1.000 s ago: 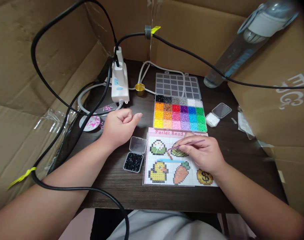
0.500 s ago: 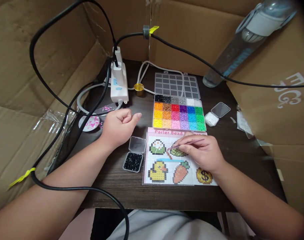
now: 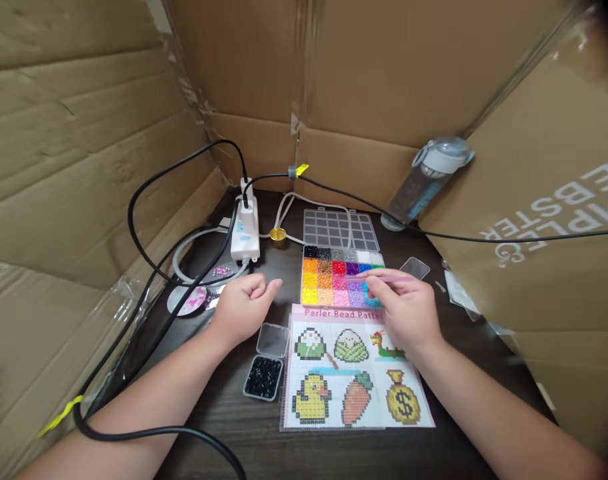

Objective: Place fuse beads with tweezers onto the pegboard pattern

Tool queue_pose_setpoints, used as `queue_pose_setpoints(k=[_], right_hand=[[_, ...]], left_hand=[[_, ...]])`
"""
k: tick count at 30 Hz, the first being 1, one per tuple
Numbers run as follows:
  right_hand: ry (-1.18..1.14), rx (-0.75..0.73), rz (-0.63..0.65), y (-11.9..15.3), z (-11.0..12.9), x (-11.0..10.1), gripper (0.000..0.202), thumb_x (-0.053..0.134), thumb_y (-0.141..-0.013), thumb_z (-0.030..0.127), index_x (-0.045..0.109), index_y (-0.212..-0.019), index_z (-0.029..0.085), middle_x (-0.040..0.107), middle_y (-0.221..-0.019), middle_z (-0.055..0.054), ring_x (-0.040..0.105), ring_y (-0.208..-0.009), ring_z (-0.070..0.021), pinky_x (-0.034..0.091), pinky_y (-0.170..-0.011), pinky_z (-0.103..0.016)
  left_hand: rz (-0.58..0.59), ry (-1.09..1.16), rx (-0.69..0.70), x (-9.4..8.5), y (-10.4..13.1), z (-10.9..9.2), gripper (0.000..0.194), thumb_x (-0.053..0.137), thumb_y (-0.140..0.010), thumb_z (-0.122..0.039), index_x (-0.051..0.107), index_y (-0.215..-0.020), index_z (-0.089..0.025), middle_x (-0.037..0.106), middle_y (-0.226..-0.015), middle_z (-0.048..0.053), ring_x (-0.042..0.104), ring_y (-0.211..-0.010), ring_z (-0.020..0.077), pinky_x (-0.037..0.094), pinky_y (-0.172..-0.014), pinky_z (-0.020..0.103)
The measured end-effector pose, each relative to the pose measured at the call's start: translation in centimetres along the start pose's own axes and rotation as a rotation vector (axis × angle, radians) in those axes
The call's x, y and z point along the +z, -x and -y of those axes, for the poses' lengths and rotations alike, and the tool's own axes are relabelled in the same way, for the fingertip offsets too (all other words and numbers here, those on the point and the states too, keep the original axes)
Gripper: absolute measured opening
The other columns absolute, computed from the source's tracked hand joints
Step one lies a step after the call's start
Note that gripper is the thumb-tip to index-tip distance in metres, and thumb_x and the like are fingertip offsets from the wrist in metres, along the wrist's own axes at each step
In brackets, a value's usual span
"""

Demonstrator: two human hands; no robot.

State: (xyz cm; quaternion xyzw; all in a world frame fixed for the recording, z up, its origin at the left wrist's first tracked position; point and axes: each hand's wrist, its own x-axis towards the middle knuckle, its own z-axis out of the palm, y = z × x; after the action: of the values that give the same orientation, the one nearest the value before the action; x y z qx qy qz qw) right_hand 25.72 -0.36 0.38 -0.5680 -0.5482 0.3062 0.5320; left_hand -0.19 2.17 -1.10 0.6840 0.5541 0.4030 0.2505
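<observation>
My right hand (image 3: pixel 409 308) pinches a pair of pinkish tweezers (image 3: pixel 381 273), their tips over the purple and pink cells of the bead box (image 3: pixel 309 295). That box holds small beads sorted by colour, with its clear lid (image 3: pixel 339 230) folded back behind it. Below it lies the Perler bead pattern sheet (image 3: pixel 374 373) under a clear pegboard, where a short brown row of beads (image 3: pixel 333 361) sits between the printed pictures. My left hand (image 3: pixel 247 303) rests as a closed fist left of the box, nothing visible in it. Nearby stands an open small case of black beads (image 3: pixel 263 377).
A white power strip (image 3: pixel 245 230) with black cables (image 3: pixel 149 250) stands at the back left, some cable crossing my left forearm. Beside it are a gold cup (image 3: pixel 278 237) and a round white board with pink beads (image 3: pixel 187 301). A water bottle (image 3: pixel 424 187) leans against the cardboard wall (image 3: pixel 354 160).
My right hand with the tweezers has moved from the pattern sheet up to the bead box. The view has tilted upward. My left fist keeps its shape and place.
</observation>
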Motion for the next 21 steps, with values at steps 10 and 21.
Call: queue_pose_setpoints(k=[10,21], right_hand=[[-0.013,0.046,-0.156,-1.2,-0.9,5.5,0.011,0.071,-0.077,0.026,0.077,-0.078,0.017,0.078,-0.084,-0.009,0.072,-0.079,-0.0218,0.060,-0.073,-0.036],[0.012,0.024,-0.154,-1.3,-1.2,5.8,0.014,0.070,-0.079,0.028,0.080,-0.078,0.018,0.078,-0.089,-0.009,0.071,-0.085,-0.0226,0.059,-0.077,-0.036]], left_hand=[[0.020,0.078,-0.019,-0.2,0.1,-0.1,0.049,0.052,-0.087,-0.038,0.019,-0.054,-0.021,0.024,-0.048,-0.006,0.026,-0.046,0.0081,0.025,-0.045,0.023],[0.050,0.096,-0.011,-0.2,0.2,-0.1,0.051,0.050,-0.091,-0.041,0.031,-0.049,-0.020,0.033,-0.043,-0.005,0.031,-0.042,0.0082,0.026,-0.043,0.024]])
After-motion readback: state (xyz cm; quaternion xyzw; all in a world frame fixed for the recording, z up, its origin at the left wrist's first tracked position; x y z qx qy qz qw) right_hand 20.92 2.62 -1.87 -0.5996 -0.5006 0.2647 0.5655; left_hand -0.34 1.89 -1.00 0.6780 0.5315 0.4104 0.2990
